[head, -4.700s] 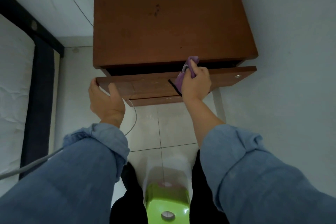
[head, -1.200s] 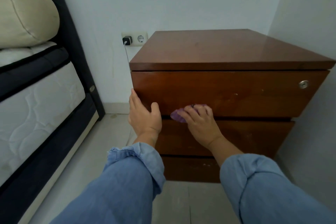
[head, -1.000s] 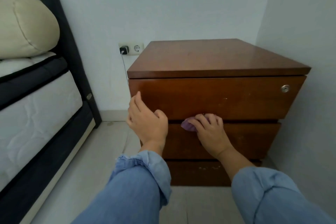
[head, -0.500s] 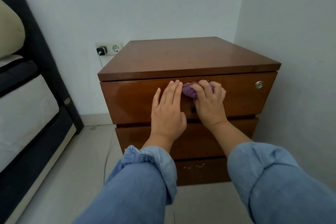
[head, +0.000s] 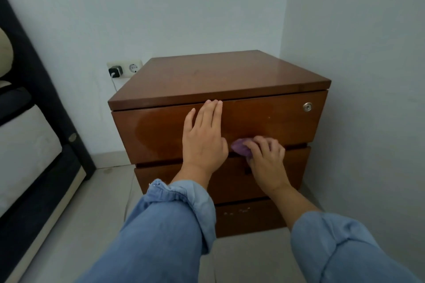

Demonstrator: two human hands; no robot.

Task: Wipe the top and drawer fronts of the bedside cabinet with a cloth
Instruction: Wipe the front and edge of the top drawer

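Hands at work on a bedside cabinet (head: 220,73): left hand (head: 204,140) flat and empty on the top drawer front (head: 276,119), right hand (head: 264,158) bunching a purple cloth (head: 240,149) at its lower edge. Pressing unevenly could slide a drawer open.

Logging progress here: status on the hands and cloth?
Left hand flat on top drawer front. Right hand pressing purple cloth at its lower edge. Nothing obstructing.

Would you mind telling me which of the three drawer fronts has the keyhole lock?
The top drawer front: its round metal lock sits at the upper right corner; the two fronts below show none.
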